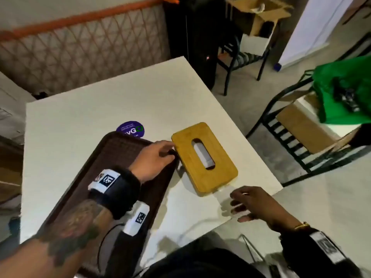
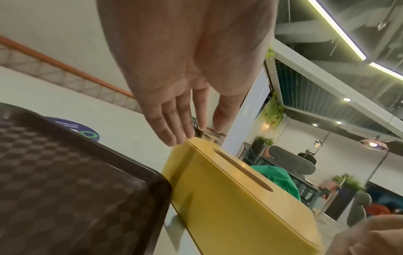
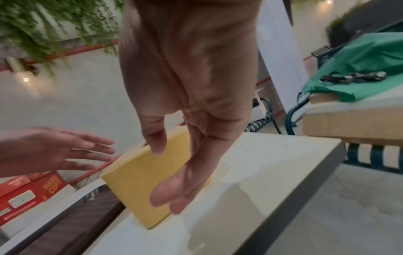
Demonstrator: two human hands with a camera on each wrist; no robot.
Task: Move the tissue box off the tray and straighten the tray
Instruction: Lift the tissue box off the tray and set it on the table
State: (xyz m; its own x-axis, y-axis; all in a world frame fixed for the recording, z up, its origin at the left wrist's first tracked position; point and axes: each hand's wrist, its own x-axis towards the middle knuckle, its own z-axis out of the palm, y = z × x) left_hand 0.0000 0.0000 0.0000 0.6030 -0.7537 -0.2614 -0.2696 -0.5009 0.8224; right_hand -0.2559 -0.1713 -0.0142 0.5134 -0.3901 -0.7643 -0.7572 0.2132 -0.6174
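Observation:
The yellow wooden tissue box stands on the white table, just right of the dark brown tray, which lies skewed. My left hand hovers over the tray's far right corner, fingers straight, tips near the box's left edge. Whether they touch it I cannot tell. My right hand hangs open just off the box's near right corner, holding nothing.
A round purple sticker lies on the table past the tray. Metal chairs stand to the right, one bearing a green bag. The table's right edge runs close to the box. A lattice fence is behind.

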